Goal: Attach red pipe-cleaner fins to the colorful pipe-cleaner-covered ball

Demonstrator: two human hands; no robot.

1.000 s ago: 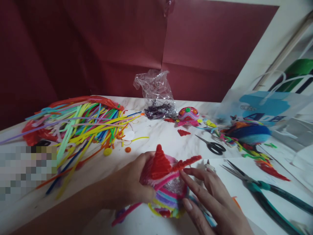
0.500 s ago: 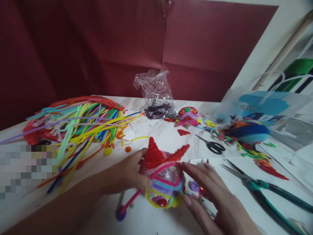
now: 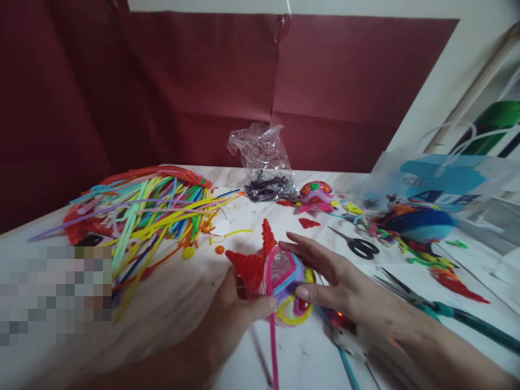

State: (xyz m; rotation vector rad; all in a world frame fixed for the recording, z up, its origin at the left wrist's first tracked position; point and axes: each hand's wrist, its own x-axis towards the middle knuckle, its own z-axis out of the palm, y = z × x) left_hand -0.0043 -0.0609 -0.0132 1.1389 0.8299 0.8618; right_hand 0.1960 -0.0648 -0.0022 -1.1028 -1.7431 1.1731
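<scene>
A pipe-cleaner fish (image 3: 290,281) with coloured bands, a yellow-rimmed eye and red tail fins (image 3: 248,266) is between my two hands, low over the white table. My left hand (image 3: 239,311) grips its tail end, thumb on the near side and fingers hidden behind. From the other side my right hand (image 3: 331,273) holds the body, with its thumb on the bands near the eye and fingers over the far side. A loose pink pipe cleaner (image 3: 273,346) hangs from the fish toward me. Clear glossy material (image 3: 281,265) shows inside the pink loop.
Pliers (image 3: 426,303) and black scissors (image 3: 359,246) lie to the right. Left is a heap of pipe cleaners (image 3: 158,208). A clear plastic bag (image 3: 264,154), another pipe-cleaner fish (image 3: 317,195) and a small red piece (image 3: 309,222) are farther back. A glue gun (image 3: 344,330) appears partly under my right arm.
The fish has turned, its red fins swinging left and its eye right. My right hand has moved from beside it onto its body. The pink pipe cleaner now points toward me.
</scene>
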